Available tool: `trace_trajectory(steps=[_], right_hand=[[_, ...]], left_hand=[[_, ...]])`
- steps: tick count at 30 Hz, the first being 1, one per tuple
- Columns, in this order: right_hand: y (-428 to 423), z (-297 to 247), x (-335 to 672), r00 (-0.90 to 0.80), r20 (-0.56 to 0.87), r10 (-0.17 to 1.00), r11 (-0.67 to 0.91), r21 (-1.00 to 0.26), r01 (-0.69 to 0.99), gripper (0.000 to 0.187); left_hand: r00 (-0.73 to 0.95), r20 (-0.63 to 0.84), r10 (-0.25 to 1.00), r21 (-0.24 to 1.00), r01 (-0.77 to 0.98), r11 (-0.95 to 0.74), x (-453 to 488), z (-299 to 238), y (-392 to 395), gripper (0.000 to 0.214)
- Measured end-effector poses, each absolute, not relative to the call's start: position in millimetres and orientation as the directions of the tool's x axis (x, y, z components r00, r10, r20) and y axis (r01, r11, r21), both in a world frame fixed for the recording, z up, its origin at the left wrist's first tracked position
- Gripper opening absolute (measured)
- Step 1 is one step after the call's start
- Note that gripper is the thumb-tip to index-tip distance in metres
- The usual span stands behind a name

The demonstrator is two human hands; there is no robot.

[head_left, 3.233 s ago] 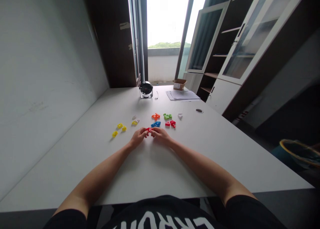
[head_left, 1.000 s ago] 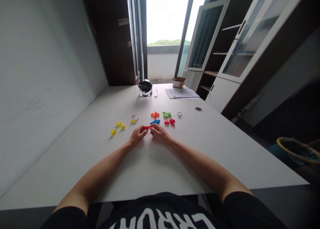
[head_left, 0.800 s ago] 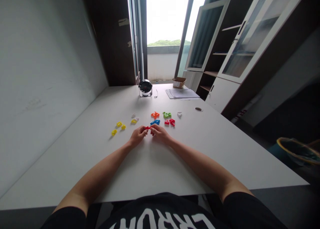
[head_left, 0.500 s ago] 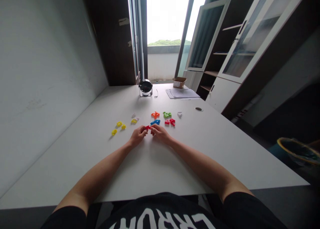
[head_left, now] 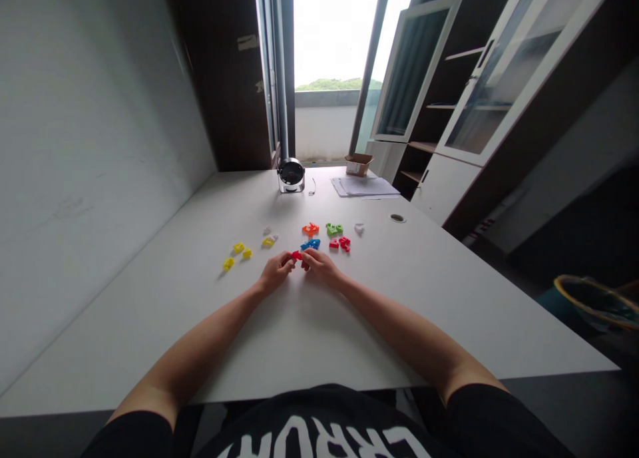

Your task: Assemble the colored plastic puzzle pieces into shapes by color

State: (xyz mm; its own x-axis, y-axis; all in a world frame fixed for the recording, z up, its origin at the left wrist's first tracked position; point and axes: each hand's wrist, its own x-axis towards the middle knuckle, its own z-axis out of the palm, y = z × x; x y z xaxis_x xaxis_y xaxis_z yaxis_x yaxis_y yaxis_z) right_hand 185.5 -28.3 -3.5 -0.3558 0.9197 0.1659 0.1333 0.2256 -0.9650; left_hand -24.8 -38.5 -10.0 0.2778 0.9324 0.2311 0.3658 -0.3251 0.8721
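Observation:
Between my two hands is a small red plastic piece (head_left: 297, 255), partly covered by fingers. My left hand (head_left: 276, 272) pinches its left end, and my right hand (head_left: 320, 267) grips the right end. Just beyond the hands lie blue pieces (head_left: 310, 244). Other red pieces (head_left: 340, 244) rest to the right, past my right hand. Orange pieces (head_left: 310, 229) and green pieces (head_left: 334, 229) form small groups farther back. Several yellow pieces (head_left: 238, 247) are scattered to the left of my left hand.
The white table (head_left: 309, 338) reaches back to a round black device on a stand (head_left: 291, 173). Papers (head_left: 367, 187) and a small cardboard box (head_left: 358, 165) occupy the far right. A cable hole (head_left: 397, 218) and a white piece (head_left: 359, 228) are right of the groups.
The red piece has turned slightly between my fingers. Both hands stay in nearly the same place, and the other pieces lie as before.

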Motion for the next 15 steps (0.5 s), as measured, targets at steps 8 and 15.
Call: trace_trajectory(steps=[8, 15], right_hand=[[-28.2, -4.2, 185.7, -0.360, 0.170, 0.917, 0.237, -0.959, 0.152, 0.047], [-28.0, -4.1, 185.5, -0.362, 0.171, 0.916, 0.251, -0.950, 0.187, 0.045]], left_hand=[[0.281, 0.235, 0.931, 0.864, 0.377, -0.332, -25.3, -11.3, -37.3, 0.021], [0.281, 0.256, 0.925, 0.841, 0.407, -0.356, -26.5, -14.4, -35.4, 0.020]])
